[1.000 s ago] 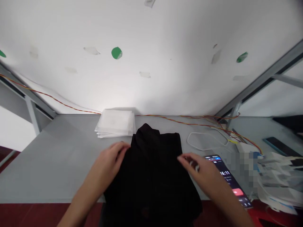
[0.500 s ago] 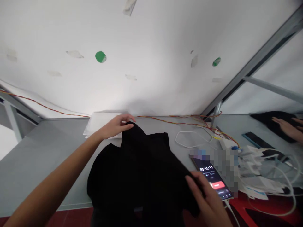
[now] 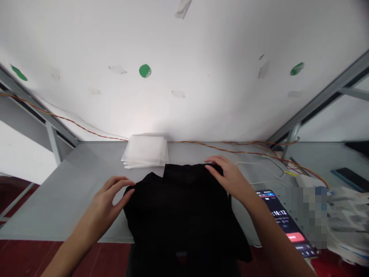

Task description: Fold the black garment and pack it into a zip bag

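A black garment [image 3: 184,207] lies spread over the front of the grey table, its lower part hanging past the table's near edge. Its exact kind is hard to make out in the dark cloth. At its upper left edge, my left hand [image 3: 111,196] pinches the fabric between thumb and fingers. My right hand [image 3: 226,175] grips the top right corner in the same way. Just behind the garment sits a stack of folded white sheets [image 3: 145,152], touched by neither hand.
A lit phone showing a timer [image 3: 288,223] lies right of the garment beside white cables [image 3: 268,165]. Farther right are white plugs and wires [image 3: 348,215] and another phone [image 3: 350,179]. Red-yellow wire [image 3: 201,144] runs along the white back wall [image 3: 201,50].
My right hand has moved from the garment's lower right side to its top corner. My left hand has gone from the top to the left edge. The view has turned left.
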Motion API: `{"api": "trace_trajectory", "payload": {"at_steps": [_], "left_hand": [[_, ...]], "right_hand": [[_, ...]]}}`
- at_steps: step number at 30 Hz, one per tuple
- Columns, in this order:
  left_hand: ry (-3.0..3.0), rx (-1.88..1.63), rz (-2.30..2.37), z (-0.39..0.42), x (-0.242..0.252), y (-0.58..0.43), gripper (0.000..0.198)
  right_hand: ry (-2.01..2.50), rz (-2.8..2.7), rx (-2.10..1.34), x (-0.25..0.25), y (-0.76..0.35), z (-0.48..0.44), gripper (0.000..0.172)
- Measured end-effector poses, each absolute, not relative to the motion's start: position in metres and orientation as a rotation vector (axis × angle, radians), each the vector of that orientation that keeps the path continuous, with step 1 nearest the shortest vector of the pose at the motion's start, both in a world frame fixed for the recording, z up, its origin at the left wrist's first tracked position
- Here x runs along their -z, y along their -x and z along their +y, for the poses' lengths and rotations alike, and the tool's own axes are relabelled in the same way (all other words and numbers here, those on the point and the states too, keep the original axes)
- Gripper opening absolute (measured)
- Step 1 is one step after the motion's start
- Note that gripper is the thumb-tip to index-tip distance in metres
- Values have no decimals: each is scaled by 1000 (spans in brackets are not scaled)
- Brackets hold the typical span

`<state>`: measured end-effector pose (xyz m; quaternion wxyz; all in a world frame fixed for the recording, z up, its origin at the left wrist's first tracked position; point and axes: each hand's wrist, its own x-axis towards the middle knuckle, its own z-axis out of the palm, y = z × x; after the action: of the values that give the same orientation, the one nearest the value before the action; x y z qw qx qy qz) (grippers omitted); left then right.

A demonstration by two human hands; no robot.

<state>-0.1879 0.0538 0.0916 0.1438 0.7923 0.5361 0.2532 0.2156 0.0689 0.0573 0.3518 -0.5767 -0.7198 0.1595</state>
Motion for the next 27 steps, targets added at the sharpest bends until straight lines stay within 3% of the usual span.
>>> {"api": "trace_trajectory", "payload": {"at_steps": [5, 8, 10, 14, 18, 20, 23, 27], "left_hand": [[-2440, -599, 1354, 74, -92, 147, 29], [-2564, -443, 1183, 105, -79, 106, 37], [-2634, -342, 1130, 126, -67, 82, 25], [-2661, -346, 1301, 142, -61, 61, 24], [-2775, -497, 1424, 101, -68, 74, 31], [-2890, -575, 1237, 66, -68, 89, 28], [-2940, -570, 873, 22, -59, 114, 30], [-2965, -597, 771, -4, -42, 138, 19]], "right_hand": [[1523, -2123, -334, -39, -224, 26, 50], [1511, -2051, -245, -22, -233, 27, 38], [1478, -1965, -224, -15, -237, 40, 28], [1488, -1735, -136, -21, -235, 63, 34], [1419, -1467, -87, -42, -218, 29, 36], [1451, -1697, -200, -47, -209, -7, 29], [1393, -2190, -269, -34, -203, -56, 64], [1205, -2383, -114, 2, -210, -88, 52]]}}
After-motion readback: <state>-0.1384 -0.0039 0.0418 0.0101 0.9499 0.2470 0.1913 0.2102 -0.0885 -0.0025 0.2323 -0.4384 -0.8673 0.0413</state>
